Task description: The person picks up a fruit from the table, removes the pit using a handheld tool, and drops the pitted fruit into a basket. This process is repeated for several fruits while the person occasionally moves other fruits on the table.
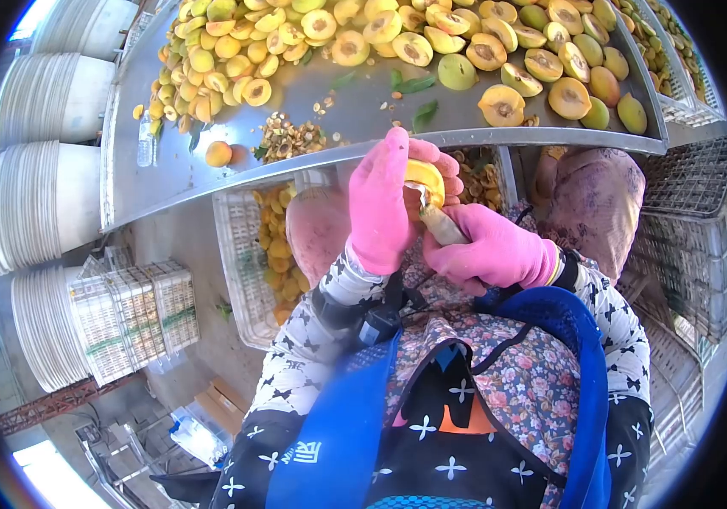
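Surface: a grey metal surface (211, 182) runs across the upper view, with a raised front edge. It carries a dense spread of yellow halves (363, 34), most lying cut side up. A heap of pits (287, 137) sits near the front edge, with a few green leaves (414, 85) close by. A small bottle (145, 140) stands at the surface's left end.

Room: a white mesh crate (236, 246) below the surface holds more yellow pieces. Stacks of white tubs (33, 204) line the left side. Stacked crates (134, 318) stand beside them, and more are piled at the right.

Hands: both wear pink gloves and are raised close to the chest, just below the surface edge. The left hand (380, 204) is curled around a fruit (425, 180), fingers wrapped over its back. The right hand (491, 250) is closed on the handle of a tool (440, 222), whose metal tip touches the fruit.

Fruit: yellow-orange, with its flesh turned towards the tool. Whether the pit remains inside cannot be told.
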A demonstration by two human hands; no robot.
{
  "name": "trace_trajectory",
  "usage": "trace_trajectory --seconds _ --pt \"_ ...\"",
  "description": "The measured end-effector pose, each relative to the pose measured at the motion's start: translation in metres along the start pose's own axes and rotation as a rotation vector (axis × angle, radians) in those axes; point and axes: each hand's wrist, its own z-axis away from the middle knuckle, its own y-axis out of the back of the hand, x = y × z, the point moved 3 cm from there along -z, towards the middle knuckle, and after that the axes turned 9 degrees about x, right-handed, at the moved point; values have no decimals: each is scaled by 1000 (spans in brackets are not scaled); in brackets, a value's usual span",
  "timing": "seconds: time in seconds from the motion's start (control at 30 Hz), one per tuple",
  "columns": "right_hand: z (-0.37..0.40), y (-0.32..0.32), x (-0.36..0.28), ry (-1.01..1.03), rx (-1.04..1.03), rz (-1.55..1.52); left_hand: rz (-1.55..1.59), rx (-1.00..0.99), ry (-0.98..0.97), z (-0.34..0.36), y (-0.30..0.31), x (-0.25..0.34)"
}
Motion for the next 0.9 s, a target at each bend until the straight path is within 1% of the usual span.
trace_trajectory --seconds 0.03,0.1,0.13,0.2,0.23,0.3,0.33,0.37,0.4,0.43,0.47,0.5,0.53,0.57,0.6,0.63,0.67,0.7,0.77,0.8,0.83,0.9 --pt "1 2 1 -17 -39 -18 -1 -10 -5 0 0 0" --pt "4 4 0 -47 -117 -51 -116 -104 -75 1 1 1" --pt "6 2 -1 -64 -116 -118 -171 -151 -108 1 3 1" --pt "12 -4 -5 -96 -119 -238 -248 -292 -192 0 9 1" --pt "12 -3 -2 -111 -158 -214 -288 -362 -238 -1 10 3" --pt "11 -4 2 -147 -247 -161 -31 -191 -31 1 15 5" --pt "18 -16 -13 -182 -170 11 101 -110 59 -1 17 8" --pt "15 -20 -7 -132 -125 112 81 -9 4 -3 24 14" --pt "11 -24 -1 -79 -84 210 138 19 -18 -1 32 19" --pt "9 -23 -6 -75 31 406 192 38 -48 -3 41 24" --pt "7 -20 -6 -4 78 479 247 61 -74 -2 53 28" --pt "6 -12 -2 63 122 543 300 41 -70 1 68 39" --pt "5 -8 0 128 176 597 -106 50 -403 13 83 60" --pt "7 -7 -8 120 184 697 -616 87 -592 22 102 80" --pt "9 -3 -13 179 218 736 -1107 189 -796 31 120 99" --pt "11 2 -15 235 261 775 -1666 384 -1199 36 146 106" --pt "13 4 -15 287 295 815 -1360 419 -1034 33 152 109" --pt "12 7 -13 408 391 922 -1025 469 -911 32 153 113" --pt "11 9 -9 526 498 993 -699 273 -668 28 128 102" --pt "12 10 -9 591 554 1025 -552 140 -510 24 95 84" --pt "12 13 -8 633 558 1054 -714 -72 -647 23 65 73" --pt "16 13 -8 672 579 1032 -909 -441 -815 20 22 47"
